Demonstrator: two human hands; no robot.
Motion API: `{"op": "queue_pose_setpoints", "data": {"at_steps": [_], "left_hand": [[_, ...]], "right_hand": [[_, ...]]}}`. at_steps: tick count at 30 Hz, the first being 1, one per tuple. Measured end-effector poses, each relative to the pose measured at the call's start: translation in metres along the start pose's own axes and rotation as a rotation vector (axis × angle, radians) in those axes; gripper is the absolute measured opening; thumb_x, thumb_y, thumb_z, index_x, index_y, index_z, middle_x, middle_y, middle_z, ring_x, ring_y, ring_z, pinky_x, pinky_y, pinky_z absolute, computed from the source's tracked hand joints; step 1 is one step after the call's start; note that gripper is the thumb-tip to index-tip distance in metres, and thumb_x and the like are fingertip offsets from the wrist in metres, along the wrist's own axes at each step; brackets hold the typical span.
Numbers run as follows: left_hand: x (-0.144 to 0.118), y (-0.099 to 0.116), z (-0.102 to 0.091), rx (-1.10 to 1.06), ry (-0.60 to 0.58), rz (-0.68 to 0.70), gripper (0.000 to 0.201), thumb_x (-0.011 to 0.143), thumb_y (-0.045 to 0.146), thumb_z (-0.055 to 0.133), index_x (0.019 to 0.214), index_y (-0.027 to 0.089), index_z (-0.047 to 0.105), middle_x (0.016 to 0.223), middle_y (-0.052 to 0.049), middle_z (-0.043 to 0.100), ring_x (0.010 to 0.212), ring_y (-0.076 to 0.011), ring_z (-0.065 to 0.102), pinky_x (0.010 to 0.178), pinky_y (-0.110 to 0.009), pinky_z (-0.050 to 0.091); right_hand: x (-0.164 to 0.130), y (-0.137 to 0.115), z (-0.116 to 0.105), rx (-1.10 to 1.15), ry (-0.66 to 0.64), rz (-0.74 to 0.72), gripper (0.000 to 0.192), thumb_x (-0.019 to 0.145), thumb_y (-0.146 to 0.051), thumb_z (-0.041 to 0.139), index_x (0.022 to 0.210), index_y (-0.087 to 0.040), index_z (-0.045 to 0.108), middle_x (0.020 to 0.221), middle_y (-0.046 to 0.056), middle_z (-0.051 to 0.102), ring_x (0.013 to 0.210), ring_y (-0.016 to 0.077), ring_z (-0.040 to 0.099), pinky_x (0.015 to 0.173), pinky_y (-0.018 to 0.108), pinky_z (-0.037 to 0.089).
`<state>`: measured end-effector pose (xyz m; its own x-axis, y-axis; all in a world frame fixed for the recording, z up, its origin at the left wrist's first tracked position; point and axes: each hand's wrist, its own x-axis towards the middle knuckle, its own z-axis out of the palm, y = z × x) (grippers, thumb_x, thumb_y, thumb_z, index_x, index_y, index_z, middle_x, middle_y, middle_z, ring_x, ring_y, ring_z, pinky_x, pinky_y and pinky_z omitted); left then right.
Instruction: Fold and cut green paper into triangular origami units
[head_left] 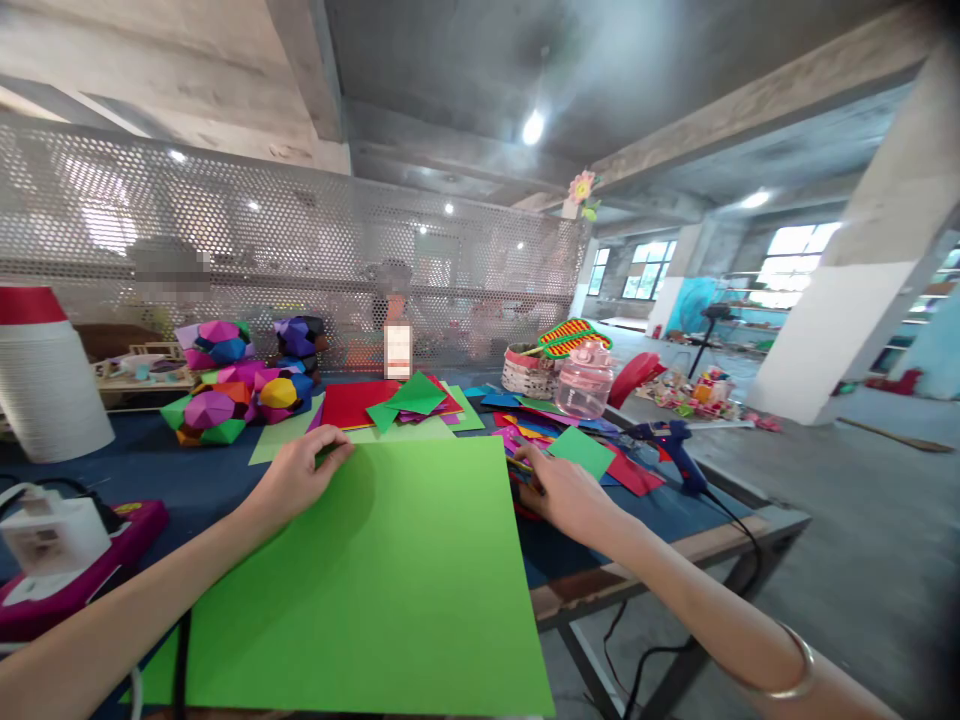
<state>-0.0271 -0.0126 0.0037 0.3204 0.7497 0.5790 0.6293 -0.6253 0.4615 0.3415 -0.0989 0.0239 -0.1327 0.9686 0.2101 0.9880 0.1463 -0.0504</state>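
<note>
Right now, watching from my end of the link, I have a large light-green sheet (390,580) spread toward me over the near part of the blue surface (180,475), its bottom edge reaching the lower part of my view. The left hand (307,470) rests at the sheet's upper left edge, thumb and forefinger bent toward each other with a narrow gap; I cannot tell whether they pinch the paper. The right hand (559,490) is just beside the sheet's upper right edge, fingers curled down over a pile of coloured paper (525,435) (the fingertips are partly hidden from me, so I cannot tell what they hold, if anything). A bracelet (802,668) circles the right forearm. Beyond the sheet I see a red sheet (349,402) with small green squares (414,394) lying partly over it. Near the right hand lie a pale green square (581,453) and a red piece (634,470), and past them a blue glue gun (681,455) sits near the surface's right edge. Farther back, a clear pink bottle (585,388) stands beside a woven basket (527,372), with a striped fan (576,338) above them. To the left I find folded paper balls (214,412), a tall stack of white cups (52,385) and a purple power strip (139,525) carrying a white plug (52,535).
</note>
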Motion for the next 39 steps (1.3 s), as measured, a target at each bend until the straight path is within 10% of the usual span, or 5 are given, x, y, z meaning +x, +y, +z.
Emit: {"op": "queue_pose_setpoints", "data": {"at_steps": [15, 22, 30, 39], "left_hand": [[0.011, 0.019, 0.006, 0.058, -0.115, -0.109, 0.03, 0.084, 0.047, 0.047, 0.079, 0.022, 0.063, 0.081, -0.006, 0.073, 0.075, -0.0263, 0.066, 0.069, -0.034, 0.046], [0.027, 0.019, 0.015, 0.031, -0.162, -0.141, 0.032, 0.084, 0.047, 0.046, 0.076, 0.022, 0.063, 0.078, -0.005, 0.073, 0.076, -0.0252, 0.067, 0.069, -0.033, 0.046], [0.027, 0.008, 0.025, -0.013, -0.193, -0.181, 0.037, 0.084, 0.049, 0.044, 0.071, 0.02, 0.064, 0.067, -0.004, 0.07, 0.065, -0.0236, 0.066, 0.06, -0.031, 0.049], [-0.007, 0.061, -0.028, -0.077, -0.168, -0.021, 0.065, 0.089, 0.059, 0.053, 0.14, 0.02, 0.048, 0.146, -0.014, 0.051, 0.136, -0.0311, 0.046, 0.115, -0.047, 0.033]], "right_hand": [[-0.003, 0.033, -0.001, -0.117, 0.005, 0.162, 0.034, 0.092, -0.024, 0.051, 0.125, -0.015, 0.054, 0.101, 0.013, 0.071, 0.091, 0.0308, 0.068, 0.068, 0.034, 0.044], [-0.025, 0.017, 0.005, -0.011, 0.25, -0.236, 0.067, 0.084, -0.014, 0.052, 0.149, -0.024, 0.038, 0.149, 0.011, 0.043, 0.134, 0.0276, 0.045, 0.109, 0.046, 0.04], [-0.056, -0.004, 0.003, 0.038, 0.189, -0.591, 0.062, 0.092, -0.009, 0.04, 0.15, -0.031, 0.044, 0.15, 0.005, 0.05, 0.14, 0.0231, 0.043, 0.113, 0.041, 0.039], [-0.057, 0.026, 0.008, 0.341, 0.227, -0.507, 0.062, 0.093, -0.03, 0.051, 0.153, -0.026, 0.039, 0.15, 0.009, 0.048, 0.137, 0.0296, 0.047, 0.111, 0.045, 0.043]]}}
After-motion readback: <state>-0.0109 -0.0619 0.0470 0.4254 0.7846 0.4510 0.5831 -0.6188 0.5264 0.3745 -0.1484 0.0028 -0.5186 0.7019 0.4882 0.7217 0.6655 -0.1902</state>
